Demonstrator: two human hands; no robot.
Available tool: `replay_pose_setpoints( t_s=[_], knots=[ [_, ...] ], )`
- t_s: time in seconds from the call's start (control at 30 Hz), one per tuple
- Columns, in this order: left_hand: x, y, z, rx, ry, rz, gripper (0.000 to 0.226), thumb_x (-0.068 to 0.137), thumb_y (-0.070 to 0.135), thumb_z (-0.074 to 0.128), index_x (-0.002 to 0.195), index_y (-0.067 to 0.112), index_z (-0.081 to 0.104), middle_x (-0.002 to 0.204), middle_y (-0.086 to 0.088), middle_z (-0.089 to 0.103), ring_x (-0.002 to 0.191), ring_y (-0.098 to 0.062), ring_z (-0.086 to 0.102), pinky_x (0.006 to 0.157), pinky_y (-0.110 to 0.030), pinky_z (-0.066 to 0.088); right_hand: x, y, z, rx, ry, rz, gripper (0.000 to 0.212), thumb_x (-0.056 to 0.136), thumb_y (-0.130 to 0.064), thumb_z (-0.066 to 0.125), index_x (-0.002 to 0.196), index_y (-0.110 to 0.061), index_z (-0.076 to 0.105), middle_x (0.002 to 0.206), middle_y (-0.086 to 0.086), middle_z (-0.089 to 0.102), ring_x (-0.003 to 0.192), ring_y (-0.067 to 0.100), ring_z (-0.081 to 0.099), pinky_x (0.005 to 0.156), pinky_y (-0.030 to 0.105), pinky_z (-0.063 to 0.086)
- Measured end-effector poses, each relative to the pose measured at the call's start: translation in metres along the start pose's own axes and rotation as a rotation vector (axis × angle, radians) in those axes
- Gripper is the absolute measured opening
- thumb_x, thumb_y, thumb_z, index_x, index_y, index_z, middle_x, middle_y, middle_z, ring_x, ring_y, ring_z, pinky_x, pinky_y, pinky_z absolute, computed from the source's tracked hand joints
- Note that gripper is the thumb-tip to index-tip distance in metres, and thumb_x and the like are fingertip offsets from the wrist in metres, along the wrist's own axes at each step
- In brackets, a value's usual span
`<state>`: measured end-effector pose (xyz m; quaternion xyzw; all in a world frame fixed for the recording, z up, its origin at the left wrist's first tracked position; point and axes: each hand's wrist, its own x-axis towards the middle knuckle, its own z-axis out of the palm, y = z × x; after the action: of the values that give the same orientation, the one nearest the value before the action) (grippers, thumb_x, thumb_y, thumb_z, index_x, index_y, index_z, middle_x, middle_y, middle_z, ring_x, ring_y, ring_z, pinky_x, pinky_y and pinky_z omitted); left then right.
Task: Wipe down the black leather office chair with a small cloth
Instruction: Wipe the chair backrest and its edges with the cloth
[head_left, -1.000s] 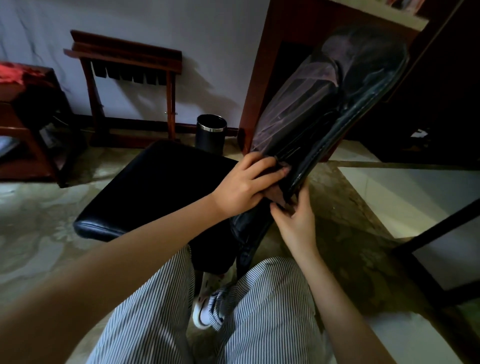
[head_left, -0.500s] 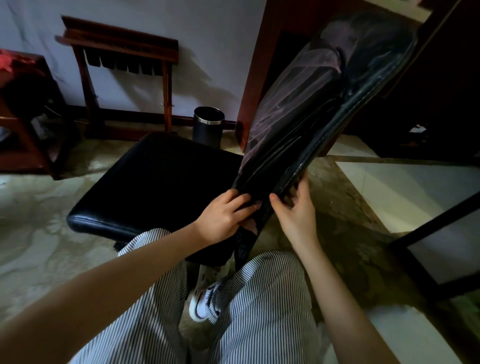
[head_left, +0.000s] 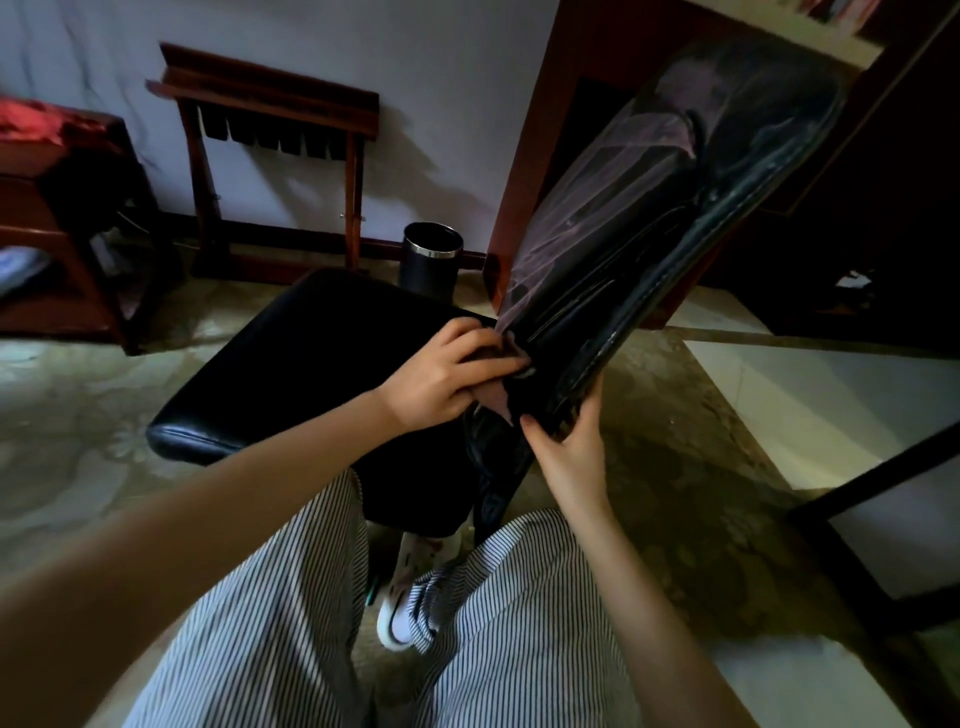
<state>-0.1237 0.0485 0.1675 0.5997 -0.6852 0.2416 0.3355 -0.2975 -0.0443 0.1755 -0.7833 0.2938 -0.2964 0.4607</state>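
While your left hand (head_left: 441, 379) bends its fingers over the small cloth (head_left: 496, 397), only a pink corner peeks out below them. You press the cloth on the low end of the chair back (head_left: 675, 208), close to where it meets the seat (head_left: 311, 364). I think you are rubbing that low part now, so the job looks only partly done.

From the cloth, the chair back leans up and away toward 1 o'clock. It looks shiny, with pale streaks on it. The seat spreads out toward 9 o'clock, dark and flat.

Your right hand (head_left: 566, 447) is at 5 o'clock from the cloth. Its thumb lies on the front and its fingers go round behind the edge of the chair back. That grip is likely there to stop the chair from turning or tipping when you push with the cloth.

Farther out, a black bin (head_left: 430, 257) with a silver rim stands on the floor (head_left: 78, 415) at 12 o'clock. A wooden rack (head_left: 270, 98) leans by the wall at 10 o'clock. Your striped trousers (head_left: 493, 623) fill the bottom at 6 o'clock.
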Motion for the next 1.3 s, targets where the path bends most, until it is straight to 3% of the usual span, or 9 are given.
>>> replay_pose_setpoints(
  t_s=[0.1, 0.2, 0.3, 0.5, 0.63, 0.9, 1.03, 1.1, 1.3],
  knots=[
    [-0.006, -0.009, 0.011, 0.006, -0.013, 0.059, 0.046, 0.081, 0.006, 0.055, 0.126, 0.018, 0.047, 0.124, -0.007, 0.042, 0.113, -0.031, 0.038, 0.104, -0.035, 0.029, 0.001, 0.005, 0.003, -0.036, 0.054, -0.006, 0.083, 0.085, -0.012, 0.065, 0.15, -0.02, 0.015, 0.132, -0.012, 0.045, 0.11, -0.013, 0.038, 0.09, 0.004, 0.031],
    [-0.021, -0.009, 0.026, 0.007, -0.005, 0.06, 0.041, 0.086, 0.008, 0.05, 0.125, 0.016, 0.047, 0.124, -0.008, 0.043, 0.111, -0.031, 0.041, 0.107, -0.035, 0.027, 0.003, 0.011, 0.003, -0.063, 0.051, -0.006, 0.079, 0.086, -0.015, 0.065, 0.149, -0.02, 0.018, 0.136, -0.004, 0.05, 0.121, 0.006, 0.048, 0.098, 0.018, 0.038],
    [-0.038, -0.006, 0.042, -0.016, -0.001, 0.016, 0.038, 0.087, 0.01, 0.048, 0.125, 0.016, 0.047, 0.123, -0.008, 0.042, 0.11, -0.032, 0.041, 0.104, -0.037, 0.029, 0.005, 0.014, 0.002, -0.081, 0.049, -0.014, 0.077, 0.086, -0.016, 0.065, 0.149, -0.019, 0.02, 0.135, -0.002, 0.052, 0.122, 0.011, 0.05, 0.102, 0.027, 0.041],
    [-0.056, -0.001, 0.061, -0.028, 0.004, -0.056, 0.043, 0.083, 0.008, 0.05, 0.125, 0.016, 0.047, 0.123, -0.009, 0.042, 0.108, -0.033, 0.04, 0.1, -0.039, 0.032, 0.008, 0.017, -0.001, -0.081, 0.069, 0.013, 0.073, 0.087, -0.015, 0.064, 0.148, -0.017, 0.023, 0.13, -0.005, 0.053, 0.114, 0.001, 0.05, 0.098, 0.021, 0.041],
    [-0.073, -0.002, 0.071, -0.009, -0.05, -0.046, 0.043, 0.082, 0.008, 0.048, 0.124, 0.015, 0.048, 0.122, -0.008, 0.043, 0.107, -0.032, 0.04, 0.099, -0.039, 0.032, 0.011, 0.02, -0.001, -0.088, 0.071, 0.021, 0.073, 0.087, -0.015, 0.064, 0.148, -0.015, 0.023, 0.131, -0.003, 0.054, 0.117, 0.006, 0.051, 0.101, 0.027, 0.042],
    [-0.108, 0.008, 0.084, -0.045, -0.232, -0.098, 0.045, 0.08, 0.008, 0.044, 0.124, 0.018, 0.05, 0.119, -0.001, 0.045, 0.105, -0.028, 0.044, 0.083, -0.042, 0.05, 0.012, 0.021, -0.003, -0.091, 0.059, 0.029, 0.07, 0.088, -0.015, 0.062, 0.147, -0.014, 0.024, 0.132, -0.002, 0.053, 0.118, 0.007, 0.05, 0.1, 0.023, 0.041],
    [-0.105, 0.017, 0.067, -0.02, -0.046, -0.081, 0.04, 0.089, 0.011, 0.037, 0.128, 0.014, 0.045, 0.121, -0.006, 0.043, 0.108, -0.03, 0.04, 0.099, -0.036, 0.034, 0.011, 0.022, -0.002, -0.081, 0.053, 0.036, 0.069, 0.088, -0.015, 0.062, 0.146, -0.013, 0.025, 0.131, 0.0, 0.055, 0.119, 0.012, 0.053, 0.103, 0.032, 0.043],
    [-0.086, 0.02, 0.057, 0.018, 0.077, -0.072, 0.035, 0.094, 0.015, 0.036, 0.128, 0.013, 0.044, 0.121, -0.007, 0.042, 0.109, -0.03, 0.04, 0.103, -0.034, 0.03, 0.01, 0.022, -0.001, -0.082, 0.054, 0.025, 0.069, 0.088, -0.016, 0.062, 0.146, -0.013, 0.026, 0.13, 0.0, 0.055, 0.117, 0.01, 0.054, 0.101, 0.03, 0.044],
    [-0.029, 0.016, 0.061, 0.151, 0.278, 0.018, 0.044, 0.085, 0.016, 0.063, 0.127, 0.014, 0.048, 0.121, -0.006, 0.045, 0.108, -0.028, 0.047, 0.093, -0.04, 0.044, 0.001, 0.025, 0.002, -0.094, 0.06, -0.039, 0.069, 0.088, -0.02, 0.062, 0.147, -0.015, 0.027, 0.127, -0.006, 0.057, 0.111, 0.0, 0.055, 0.094, 0.016, 0.044]
  ],
)
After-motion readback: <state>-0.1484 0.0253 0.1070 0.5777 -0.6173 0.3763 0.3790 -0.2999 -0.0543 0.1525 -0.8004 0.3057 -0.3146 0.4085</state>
